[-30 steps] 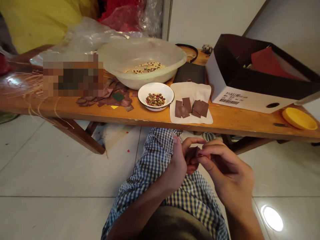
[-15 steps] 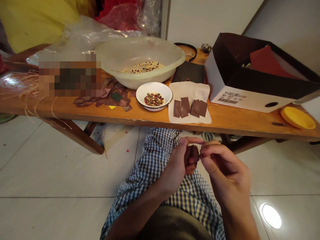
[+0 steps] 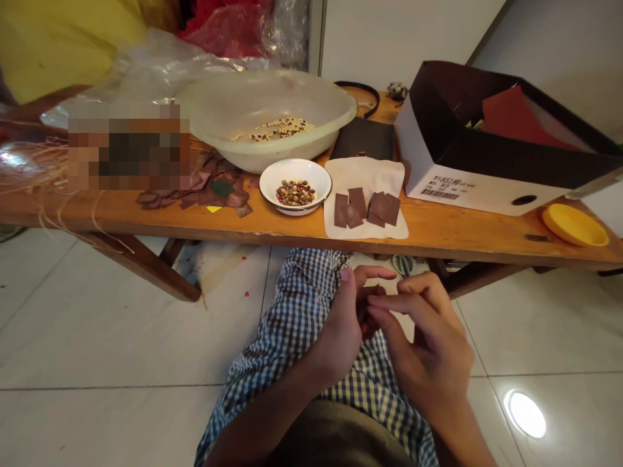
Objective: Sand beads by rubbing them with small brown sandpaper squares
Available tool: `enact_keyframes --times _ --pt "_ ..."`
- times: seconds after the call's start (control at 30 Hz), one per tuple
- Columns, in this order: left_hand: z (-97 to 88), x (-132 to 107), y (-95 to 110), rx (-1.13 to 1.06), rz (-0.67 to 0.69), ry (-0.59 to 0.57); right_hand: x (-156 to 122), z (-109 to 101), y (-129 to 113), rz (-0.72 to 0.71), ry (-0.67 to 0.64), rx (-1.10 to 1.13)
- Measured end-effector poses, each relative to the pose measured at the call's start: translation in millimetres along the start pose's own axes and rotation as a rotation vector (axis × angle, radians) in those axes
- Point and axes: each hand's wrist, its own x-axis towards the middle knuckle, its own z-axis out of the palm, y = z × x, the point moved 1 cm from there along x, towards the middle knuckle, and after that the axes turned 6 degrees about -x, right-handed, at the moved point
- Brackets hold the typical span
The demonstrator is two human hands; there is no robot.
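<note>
Above my lap, my left hand [image 3: 341, 331] has its index finger stretched out and its other fingers curled in. My right hand [image 3: 431, 344] pinches thumb and index fingertip together right at those curled fingers. Whatever is between the fingers is too small or hidden to make out. Beyond the hands, on a wooden bench [image 3: 452, 237], stands a white bowl [image 3: 271, 174] with a dark rim, holding small multicoloured beads [image 3: 296, 192]. Beside it, several brown square pieces [image 3: 357, 203] lie on a pale mat [image 3: 341, 175].
A pale plastic basin [image 3: 233, 107] with scattered beads stands behind the bowl. Brownish scraps [image 3: 209, 191] and straw-like strands [image 3: 48, 168] lie leftward. A black-and-white box [image 3: 479, 185] and a yellow lid [image 3: 574, 225] occupy the right. Under the bench edge is a round greenish object [image 3: 402, 264].
My right hand has moved left and slightly down, from the left index fingertip to the curled fingers. The left index finger now points free. The view has shifted slightly.
</note>
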Motion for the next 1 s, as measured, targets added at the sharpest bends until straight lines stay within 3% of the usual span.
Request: enact_keyframes --times 0.23,0.37,0.5,0.7,0.83,1.0 --pt "-1.0 5 -4 -0.038 -0.071 0.023 12 -2 -10 -0.158 -0.128 -0.177" --pt "-4.1 6 -4 0.006 -0.093 -0.014 17 -2 -11 -0.179 -0.149 -0.271" --pt "-6.5 8 -2 0.052 -0.093 -0.017 17 -2 -10 -0.174 -0.200 -0.223" --pt "-6.4 10 -2 0.029 -0.181 0.023 17 -3 -9 -0.183 -0.175 -0.290" --pt "-5.8 11 -2 0.025 -0.150 -0.001 12 -1 -10 -0.205 -0.214 -0.218" --pt "-7.2 13 -4 0.025 -0.174 -0.022 11 -1 -7 -0.204 -0.183 -0.298"
